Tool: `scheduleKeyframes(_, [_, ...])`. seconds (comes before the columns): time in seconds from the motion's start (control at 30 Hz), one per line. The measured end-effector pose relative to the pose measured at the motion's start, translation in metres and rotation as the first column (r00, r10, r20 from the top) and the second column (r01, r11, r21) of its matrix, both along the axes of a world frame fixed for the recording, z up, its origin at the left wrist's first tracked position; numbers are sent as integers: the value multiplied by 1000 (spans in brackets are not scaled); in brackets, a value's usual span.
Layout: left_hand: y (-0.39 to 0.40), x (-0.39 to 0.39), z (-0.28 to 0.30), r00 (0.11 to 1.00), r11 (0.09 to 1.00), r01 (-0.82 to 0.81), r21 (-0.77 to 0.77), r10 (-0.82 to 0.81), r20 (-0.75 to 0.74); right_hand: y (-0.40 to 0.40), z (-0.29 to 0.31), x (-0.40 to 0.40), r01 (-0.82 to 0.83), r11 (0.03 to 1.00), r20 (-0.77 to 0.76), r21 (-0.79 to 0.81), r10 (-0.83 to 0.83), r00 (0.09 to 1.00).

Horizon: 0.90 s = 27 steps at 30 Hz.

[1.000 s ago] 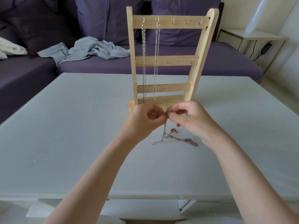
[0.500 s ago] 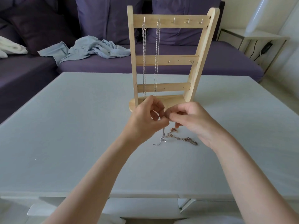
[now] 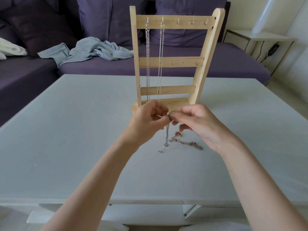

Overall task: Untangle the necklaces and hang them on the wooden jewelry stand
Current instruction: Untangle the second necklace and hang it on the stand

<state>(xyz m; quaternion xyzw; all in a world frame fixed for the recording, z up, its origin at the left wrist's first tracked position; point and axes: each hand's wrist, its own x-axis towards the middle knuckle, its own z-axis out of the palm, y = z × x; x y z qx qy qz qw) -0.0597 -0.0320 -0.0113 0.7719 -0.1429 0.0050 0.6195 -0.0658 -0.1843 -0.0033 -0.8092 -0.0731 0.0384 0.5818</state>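
A wooden jewelry stand rises upright at the middle of the white table. Two silver necklaces hang from the two leftmost hooks of its top bar. Just in front of the stand's base, my left hand and my right hand meet fingertip to fingertip, both pinching the top of a silver chain that dangles down to the table. A rose-gold chain lies tangled on the table beneath my right hand, touching the silver chain's lower end.
Behind the table runs a purple sofa with a crumpled light blue cloth on it. A white side table with a cable stands at the back right. The top bar's three right hooks are bare.
Both hands have lifted slightly, keeping their pinch on the silver chain. Its lower end has drawn up a little off the table. The stand and hung necklaces have not moved.
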Motion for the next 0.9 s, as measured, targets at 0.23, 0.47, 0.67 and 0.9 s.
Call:
scheduleKeyframes(0.23, [2, 0, 1, 993, 990, -38, 134, 22, 117, 1, 0, -2, -43, 998, -81, 49, 47, 996])
scheduleKeyframes(0.47, [4, -2, 3, 993, 983, -25, 182, 4, 115, 2, 0, -2, -24, 995, -85, 98, 32, 996])
scheduleKeyframes(0.67, [7, -1, 6, 997, 994, -32, 109, 24, 74, 0, 2, -1, -37, 986, -57, 166, 47, 997])
scheduleKeyframes(0.9, [4, -3, 5, 997, 998, 35, 48, -32, -69, -2, 3, -2, -37, 977, -38, 210, 46, 998])
